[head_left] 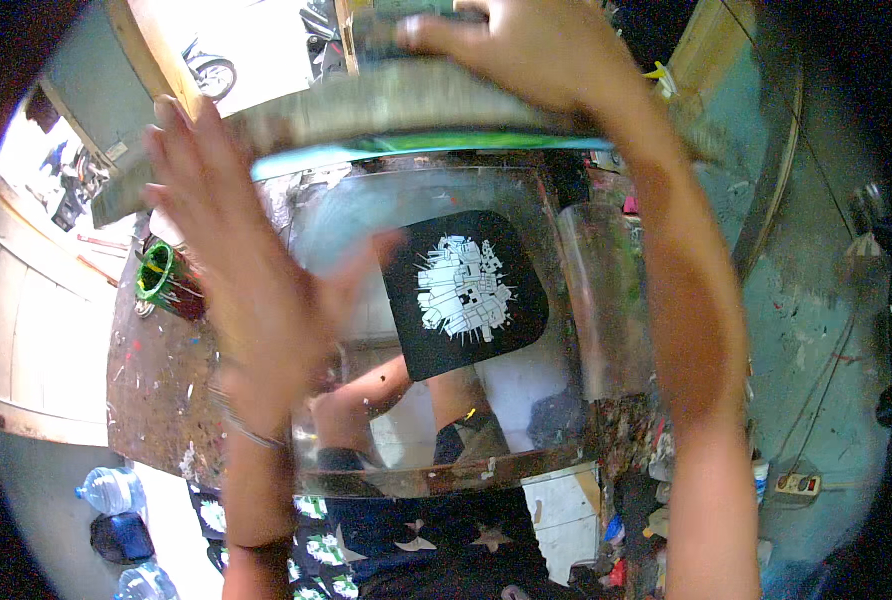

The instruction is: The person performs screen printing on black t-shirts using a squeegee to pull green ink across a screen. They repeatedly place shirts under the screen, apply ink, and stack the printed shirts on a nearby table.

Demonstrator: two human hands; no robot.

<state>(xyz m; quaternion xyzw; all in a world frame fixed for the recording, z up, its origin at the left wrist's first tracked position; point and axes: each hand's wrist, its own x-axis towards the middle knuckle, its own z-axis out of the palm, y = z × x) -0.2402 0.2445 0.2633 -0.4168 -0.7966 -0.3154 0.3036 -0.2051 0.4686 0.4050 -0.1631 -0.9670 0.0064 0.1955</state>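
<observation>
your right hand is up at the far edge of the surface, its grip closed over the raised screen frame, fingers curled across the top bar. the frame is lifted and tilted, clear of what lies beneath it, with a strip of green showing along its lower edge. your left hand is spread flat with the fingers apart, holding nothing; it is blurred, and it hovers over the left part of the glass plate. i cannot tell whether the palm touches the plate.

on the plate, towards the middle of the surface, lies the black cloth with a white print already on it. the print looks complete and sharp-edged, so by my reading the printing stroke on this piece is done and the frame has been opened. the cloth lies in its place and is not yet taken off, so what seems left is to clear this piece from the plate.

a clear plastic sheet rests at the right edge of the plate. a green-rimmed pot stands at the left edge of the surface, and water bottles stand on the floor below the near left corner.
</observation>
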